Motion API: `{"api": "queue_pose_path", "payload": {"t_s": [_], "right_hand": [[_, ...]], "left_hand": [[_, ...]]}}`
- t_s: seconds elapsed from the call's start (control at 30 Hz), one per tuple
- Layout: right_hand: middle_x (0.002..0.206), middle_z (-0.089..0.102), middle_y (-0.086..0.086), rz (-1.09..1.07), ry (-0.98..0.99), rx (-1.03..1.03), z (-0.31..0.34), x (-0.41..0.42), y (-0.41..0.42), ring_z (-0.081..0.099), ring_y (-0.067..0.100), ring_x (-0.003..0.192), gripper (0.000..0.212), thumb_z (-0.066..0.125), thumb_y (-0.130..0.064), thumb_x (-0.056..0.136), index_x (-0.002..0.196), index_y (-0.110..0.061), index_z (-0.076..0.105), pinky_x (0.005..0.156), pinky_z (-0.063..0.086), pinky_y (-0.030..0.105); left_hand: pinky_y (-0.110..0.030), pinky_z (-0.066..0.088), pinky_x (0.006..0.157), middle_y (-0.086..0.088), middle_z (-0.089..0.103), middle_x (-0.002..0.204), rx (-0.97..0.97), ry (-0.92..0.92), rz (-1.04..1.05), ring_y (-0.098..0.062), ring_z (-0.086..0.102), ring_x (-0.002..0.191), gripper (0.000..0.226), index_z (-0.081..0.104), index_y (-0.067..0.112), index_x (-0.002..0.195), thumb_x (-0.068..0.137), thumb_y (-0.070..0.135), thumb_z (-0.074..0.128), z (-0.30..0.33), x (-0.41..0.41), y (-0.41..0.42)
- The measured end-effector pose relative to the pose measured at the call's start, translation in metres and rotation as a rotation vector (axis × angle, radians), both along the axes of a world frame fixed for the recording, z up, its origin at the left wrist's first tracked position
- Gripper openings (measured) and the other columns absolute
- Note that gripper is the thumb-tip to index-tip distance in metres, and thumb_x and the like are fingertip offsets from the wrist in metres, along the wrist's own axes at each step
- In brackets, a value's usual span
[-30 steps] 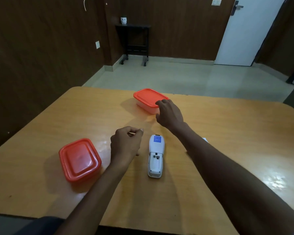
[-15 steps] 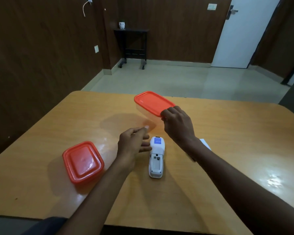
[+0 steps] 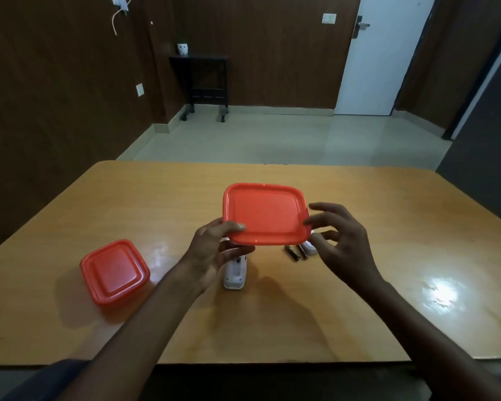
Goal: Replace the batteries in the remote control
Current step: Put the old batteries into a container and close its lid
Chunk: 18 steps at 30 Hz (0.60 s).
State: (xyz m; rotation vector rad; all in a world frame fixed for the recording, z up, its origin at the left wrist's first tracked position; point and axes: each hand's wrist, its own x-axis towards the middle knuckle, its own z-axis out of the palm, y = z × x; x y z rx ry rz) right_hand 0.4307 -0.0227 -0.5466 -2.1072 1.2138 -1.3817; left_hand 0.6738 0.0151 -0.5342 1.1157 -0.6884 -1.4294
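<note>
A white remote control lies back-up on the wooden table, its battery compartment open; my left hand hides its upper half. My left hand grips the near left corner of an orange-lidded container and holds it tilted in the air above the remote. My right hand is at the container's right edge with the fingers spread, fingertips just at the lid's rim. Two dark batteries lie on the table right of the remote, next to a small white cover piece.
A second orange-lidded container sits shut on the table at the left. The table's near edge runs just below my forearms. Beyond the table are a tiled floor, a small dark side table and a white door.
The far container has been lifted off the table and brought toward me. My left hand has taken hold of it, and my right hand has loosened its grip and spread its fingers.
</note>
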Motion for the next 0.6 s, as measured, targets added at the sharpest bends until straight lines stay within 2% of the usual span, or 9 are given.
{"api": "queue_pose_path", "payload": {"t_s": [0.1, 0.2, 0.23, 0.3, 0.37, 0.43, 0.5, 0.6], "right_hand": [[0.126, 0.061, -0.001, -0.060, -0.056, 0.149, 0.006, -0.003, -0.004, 0.070, 0.010, 0.092, 0.057, 0.079, -0.019, 0.085, 0.137, -0.018, 0.057, 0.067, 0.063, 0.030], [0.115, 0.064, -0.002, -0.028, 0.015, 0.124, 0.006, -0.002, -0.006, 0.069, 0.011, 0.091, 0.074, 0.081, -0.031, 0.083, 0.149, -0.024, 0.046, 0.066, 0.062, 0.026], [0.113, 0.064, -0.002, -0.011, 0.035, 0.101, 0.006, -0.002, -0.006, 0.068, 0.011, 0.090, 0.076, 0.082, -0.031, 0.082, 0.149, -0.024, 0.046, 0.066, 0.061, 0.023], [0.112, 0.066, 0.001, 0.016, 0.046, 0.057, 0.007, 0.002, -0.007, 0.068, 0.010, 0.090, 0.073, 0.085, -0.029, 0.079, 0.144, -0.021, 0.051, 0.065, 0.059, 0.018], [0.114, 0.067, 0.003, 0.010, 0.047, 0.001, 0.009, 0.006, -0.006, 0.066, 0.010, 0.093, 0.064, 0.085, -0.028, 0.078, 0.134, -0.016, 0.057, 0.067, 0.058, 0.014], [0.114, 0.067, 0.004, -0.005, 0.014, -0.029, 0.012, 0.008, -0.006, 0.066, 0.010, 0.095, 0.056, 0.086, -0.029, 0.077, 0.124, -0.011, 0.060, 0.069, 0.056, 0.011], [0.110, 0.068, 0.002, -0.027, -0.008, -0.041, 0.014, 0.008, -0.005, 0.066, 0.009, 0.093, 0.053, 0.087, -0.029, 0.075, 0.118, -0.009, 0.062, 0.070, 0.054, 0.008], [0.103, 0.066, -0.003, -0.068, -0.042, -0.052, 0.015, 0.010, -0.003, 0.065, 0.005, 0.086, 0.051, 0.088, -0.032, 0.073, 0.111, -0.010, 0.063, 0.070, 0.053, 0.007]], "left_hand": [[-0.039, 0.063, 0.073, -0.020, 0.063, 0.127, -0.059, -0.206, -0.074, -0.033, 0.067, 0.103, 0.061, 0.063, 0.012, 0.121, 0.063, 0.006, 0.076, -0.005, -0.004, 0.001], [-0.046, 0.062, 0.082, -0.009, 0.064, 0.124, -0.113, -0.346, -0.113, -0.026, 0.067, 0.106, 0.067, 0.057, 0.027, 0.118, 0.057, 0.019, 0.083, -0.007, -0.008, 0.004], [-0.046, 0.062, 0.081, -0.005, 0.064, 0.122, -0.120, -0.368, -0.093, -0.023, 0.066, 0.107, 0.071, 0.055, 0.028, 0.118, 0.055, 0.025, 0.088, -0.007, -0.010, 0.005], [-0.036, 0.061, 0.075, 0.004, 0.065, 0.117, -0.157, -0.430, -0.024, -0.016, 0.066, 0.104, 0.078, 0.054, 0.032, 0.118, 0.054, 0.038, 0.097, -0.007, -0.014, 0.008], [-0.029, 0.058, 0.073, 0.012, 0.066, 0.111, -0.228, -0.488, 0.038, -0.007, 0.066, 0.099, 0.068, 0.057, 0.040, 0.113, 0.055, 0.047, 0.092, -0.008, -0.018, 0.012], [-0.028, 0.059, 0.074, 0.017, 0.067, 0.108, -0.289, -0.579, 0.071, -0.001, 0.066, 0.096, 0.062, 0.058, 0.046, 0.108, 0.056, 0.056, 0.089, -0.011, -0.019, 0.015], [-0.026, 0.059, 0.075, 0.018, 0.067, 0.108, -0.341, -0.665, 0.104, 0.000, 0.067, 0.094, 0.057, 0.057, 0.049, 0.109, 0.061, 0.056, 0.087, -0.013, -0.020, 0.017], [-0.016, 0.055, 0.069, 0.020, 0.067, 0.103, -0.376, -0.734, 0.167, 0.004, 0.066, 0.091, 0.054, 0.058, 0.047, 0.108, 0.063, 0.059, 0.084, -0.012, -0.022, 0.018]]}}
